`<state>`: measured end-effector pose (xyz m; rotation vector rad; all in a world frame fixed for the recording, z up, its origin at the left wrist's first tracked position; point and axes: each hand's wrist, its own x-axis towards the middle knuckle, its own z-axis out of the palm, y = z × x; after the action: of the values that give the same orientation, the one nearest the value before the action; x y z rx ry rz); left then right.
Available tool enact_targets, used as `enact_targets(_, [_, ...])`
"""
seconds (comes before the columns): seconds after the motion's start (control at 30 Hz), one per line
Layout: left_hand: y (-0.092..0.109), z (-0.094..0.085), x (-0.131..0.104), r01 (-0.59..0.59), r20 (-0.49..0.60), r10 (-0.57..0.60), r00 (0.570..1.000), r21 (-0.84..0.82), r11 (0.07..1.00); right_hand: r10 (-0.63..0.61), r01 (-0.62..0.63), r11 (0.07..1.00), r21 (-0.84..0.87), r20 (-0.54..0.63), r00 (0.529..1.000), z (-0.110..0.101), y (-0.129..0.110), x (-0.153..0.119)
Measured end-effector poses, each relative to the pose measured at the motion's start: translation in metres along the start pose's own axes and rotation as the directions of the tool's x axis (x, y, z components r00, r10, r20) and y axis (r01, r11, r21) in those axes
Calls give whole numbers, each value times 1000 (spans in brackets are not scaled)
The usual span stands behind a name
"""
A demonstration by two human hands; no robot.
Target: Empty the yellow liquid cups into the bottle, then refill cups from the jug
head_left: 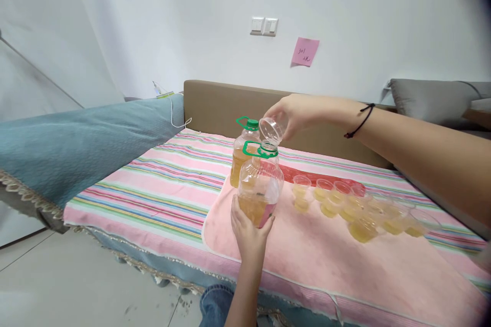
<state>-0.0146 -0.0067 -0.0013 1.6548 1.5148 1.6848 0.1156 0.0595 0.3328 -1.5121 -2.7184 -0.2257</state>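
My left hand point(247, 230) wraps round the lower part of a clear plastic bottle point(261, 181), which stands upright, uncapped, partly filled with yellowish liquid. A green ring handle sits at its neck. Above its mouth, my right hand point(288, 115) grips a clear plastic cup point(271, 130), tipped with its rim down toward the bottle opening. I cannot make out liquid in the cup. Just behind stands a second bottle point(240, 158) with a green cap and similar liquid. To the right, several clear cups point(333, 195) holding yellowish liquid stand in rows.
A pink mat point(307, 260) lies under the bottles and cups on a striped sofa cover point(153, 184). Behind the cups is a red plastic bag point(307, 174). The brown backrest point(215, 104) rises at the back, a blue-covered armrest point(88, 138) at left. A grey cushion point(429, 102) lies at right.
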Motion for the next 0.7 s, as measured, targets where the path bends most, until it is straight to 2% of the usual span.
enact_targets(0.1, [0, 0, 0, -5, -4, 5, 1000, 2, 1000, -179, 174, 980, -94, -52, 982, 3, -1, 2])
enact_targets(0.17, [0, 1, 0, -11, -10, 11, 1000, -3, 1000, -314, 296, 935, -195, -67, 947, 4, -4, 2])
enact_targets(0.23, [1, 1, 0, -8, -24, 7, 1000, -8, 1000, -409, 368, 881, -299, -90, 908, 5, -8, -1])
enact_targets(0.5, [5, 2, 1, 15, -42, -16, 999, -26, 1000, -577, 424, 745, -514, -178, 797, 17, -28, -20])
enact_targets(0.7, [7, 1, 1, 36, -27, -36, 999, -17, 999, -615, 426, 705, -567, -190, 765, 26, -24, -23])
